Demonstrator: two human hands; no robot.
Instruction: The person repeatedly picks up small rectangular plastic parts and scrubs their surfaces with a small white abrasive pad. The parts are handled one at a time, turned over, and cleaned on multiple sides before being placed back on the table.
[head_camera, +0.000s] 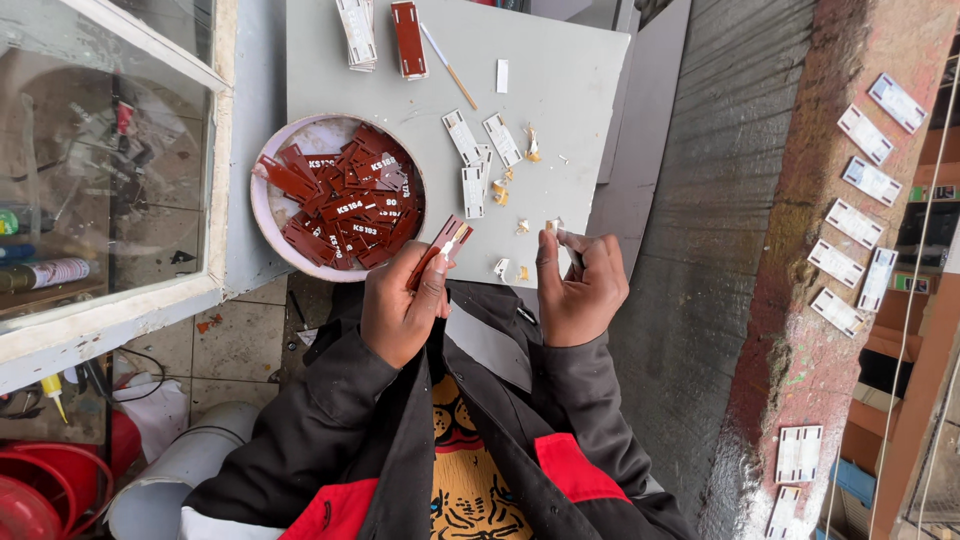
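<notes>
Left hand (400, 305) pinching brown tag (440, 250)

Person in a dark charcoal work jacket, long sleeves reaching both wrists, cuffs plain. Red panels across jacket lower front, left and right. Jacket hangs open over a yellow-orange shirt with black line print. Left hand (400, 305) and right hand (580, 290) bare, ungloved.

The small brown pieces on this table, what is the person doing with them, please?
A person sits at a grey table. The left hand holds one brown strip by its end; the right hand pinches something small that cannot be made out. A round bowl beside the left hand holds many brown strips. White strips and small scraps lie on the table.
</notes>
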